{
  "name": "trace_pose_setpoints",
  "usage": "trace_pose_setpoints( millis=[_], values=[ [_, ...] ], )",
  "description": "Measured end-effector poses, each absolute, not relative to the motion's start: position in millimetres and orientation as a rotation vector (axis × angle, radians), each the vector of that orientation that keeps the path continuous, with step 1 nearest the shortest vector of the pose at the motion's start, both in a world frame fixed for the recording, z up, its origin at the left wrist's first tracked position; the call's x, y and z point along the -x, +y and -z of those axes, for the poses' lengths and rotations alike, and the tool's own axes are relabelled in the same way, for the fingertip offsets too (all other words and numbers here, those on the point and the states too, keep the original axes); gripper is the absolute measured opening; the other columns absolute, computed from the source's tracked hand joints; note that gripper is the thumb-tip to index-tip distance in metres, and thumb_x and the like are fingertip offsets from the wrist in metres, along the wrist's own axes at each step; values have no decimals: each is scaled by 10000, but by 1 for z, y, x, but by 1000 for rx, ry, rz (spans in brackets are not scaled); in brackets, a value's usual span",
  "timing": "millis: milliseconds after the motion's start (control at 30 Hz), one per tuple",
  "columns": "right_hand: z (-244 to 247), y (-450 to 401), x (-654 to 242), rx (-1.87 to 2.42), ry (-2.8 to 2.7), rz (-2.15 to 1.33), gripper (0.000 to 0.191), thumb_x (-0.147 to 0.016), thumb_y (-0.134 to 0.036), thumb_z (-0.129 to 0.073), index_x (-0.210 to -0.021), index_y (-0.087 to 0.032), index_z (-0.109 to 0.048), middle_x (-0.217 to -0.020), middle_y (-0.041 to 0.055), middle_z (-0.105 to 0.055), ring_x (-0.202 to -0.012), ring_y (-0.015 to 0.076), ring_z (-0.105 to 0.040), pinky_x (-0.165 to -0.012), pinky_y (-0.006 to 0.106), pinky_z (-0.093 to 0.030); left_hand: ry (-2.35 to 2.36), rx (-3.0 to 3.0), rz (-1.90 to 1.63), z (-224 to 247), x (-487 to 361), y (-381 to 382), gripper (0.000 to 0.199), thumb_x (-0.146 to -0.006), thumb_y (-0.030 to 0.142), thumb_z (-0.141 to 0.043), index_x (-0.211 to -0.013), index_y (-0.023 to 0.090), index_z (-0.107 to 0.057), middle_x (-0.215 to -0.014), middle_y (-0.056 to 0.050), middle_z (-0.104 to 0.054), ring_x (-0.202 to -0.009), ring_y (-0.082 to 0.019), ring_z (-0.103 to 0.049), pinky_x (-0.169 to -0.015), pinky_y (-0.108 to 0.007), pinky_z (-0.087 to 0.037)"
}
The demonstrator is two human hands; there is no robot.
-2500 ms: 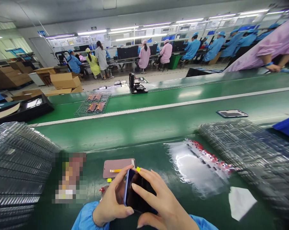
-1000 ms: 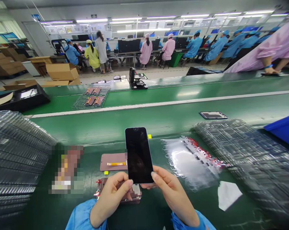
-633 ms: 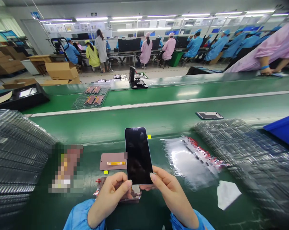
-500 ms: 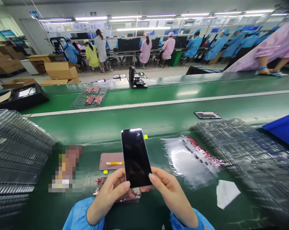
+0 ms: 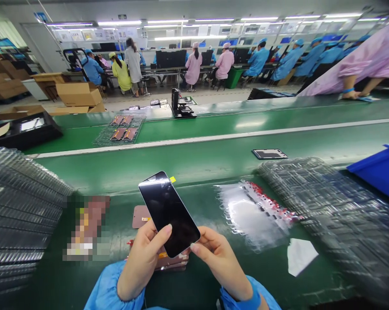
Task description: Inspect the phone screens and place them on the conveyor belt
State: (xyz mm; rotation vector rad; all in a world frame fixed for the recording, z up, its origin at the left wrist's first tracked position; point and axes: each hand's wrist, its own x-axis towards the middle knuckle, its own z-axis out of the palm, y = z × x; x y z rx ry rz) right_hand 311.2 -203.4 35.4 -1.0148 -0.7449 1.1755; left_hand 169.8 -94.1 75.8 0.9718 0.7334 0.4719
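Both hands grip a phone screen panel (image 5: 168, 206), dark and glossy with a thin pale edge, tilted with its top to the left. My left hand (image 5: 146, 254) holds its lower left side, the thumb lying on the glass. At the lower right corner, my right hand (image 5: 218, 258) pinches the edge between thumb and fingers. A yellow tab (image 5: 172, 179) shows at the panel's upper right edge. Beneath lie a brownish-pink panel (image 5: 139, 216), partly covered, and a stack of similar panels (image 5: 177, 263), mostly hidden by the hands and the held panel.
Clear plastic trays are stacked at left (image 5: 23, 206) and right (image 5: 326, 206). Clear film sleeves (image 5: 249, 211) with red tabs and a white cloth (image 5: 301, 257) lie right of my hands. A phone frame (image 5: 270, 154) rests on the green belt (image 5: 194, 159). A blue bin (image 5: 380, 168) stands far right.
The panel has turned counterclockwise, its top swinging left. My left thumb has moved further onto the glass. On the belt, the phone frame has shifted slightly left in view.
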Motion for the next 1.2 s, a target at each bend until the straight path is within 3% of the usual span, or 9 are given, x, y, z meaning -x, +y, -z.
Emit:
trace_pose_setpoints(
  millis=[167,433,567,700,800,933,1000,1200],
  values=[
    [-31,-202,-307,1073,-703,-1074,234,-845,-398,-722,-828,-193,-610,-705,16,-708,-648,162,-684,-620,275,-563,735,-1054,-537,-75,-172,-103,294,-800,392,-740,-966,152,-701,-902,-79,-755,-804,-226,-710,-736,-314,-574],
    [-34,-200,-307,1101,-634,-1065,316,-850,-442,-706,-749,-202,-528,-611,-43,-609,-527,126,-636,-505,235,-522,638,-1061,-497,-76,-177,-112,400,-704,349,-828,-1005,180,-625,-843,-46,-750,-676,-177,-700,-617,-261,-570],
    [-36,-201,-309,1025,-693,-1101,299,-895,-463,-642,-797,-189,-573,-630,-9,-661,-561,146,-652,-572,276,-539,702,-1094,-530,-81,-177,-114,360,-736,293,-802,-1017,196,-596,-855,-34,-742,-706,-178,-705,-652,-265,-573],
    [-35,-201,-310,922,-711,-1123,372,-996,-471,-443,-883,-171,-633,-670,38,-699,-661,184,-686,-668,334,-559,801,-1078,-601,-82,-177,-115,295,-761,271,-771,-1003,199,-619,-855,-51,-747,-920,-261,-709,-770,-317,-578],
    [-35,-200,-308,952,-723,-1070,266,-949,-427,-569,-909,-178,-652,-679,25,-706,-652,173,-688,-666,315,-565,778,-1060,-614,-79,-178,-115,319,-749,261,-779,-1014,196,-615,-873,-59,-748,-972,-276,-696,-788,-324,-581],
    [-36,-201,-303,1024,-649,-978,172,-814,-334,-764,-844,-204,-656,-684,-11,-710,-592,136,-680,-588,242,-564,729,-1064,-535,-77,-180,-113,417,-764,307,-770,-1109,192,-566,-984,-81,-734,-775,-221,-712,-667,-304,-594],
    [-37,-201,-301,1068,-655,-943,150,-847,-342,-729,-843,-205,-668,-662,-7,-716,-583,135,-681,-584,234,-562,735,-1066,-523,-79,-180,-113,413,-759,304,-773,-1103,191,-576,-921,-66,-737,-770,-217,-711,-690,-304,-592],
    [-34,-203,-306,1140,-774,-900,233,-955,-396,-576,-946,-207,-712,-647,8,-735,-598,152,-682,-680,281,-557,810,-1083,-642,-86,-183,-118,314,-759,297,-767,-1012,196,-611,-742,-26,-717,-995,-259,-687,-839,-333,-574]
  ],
)
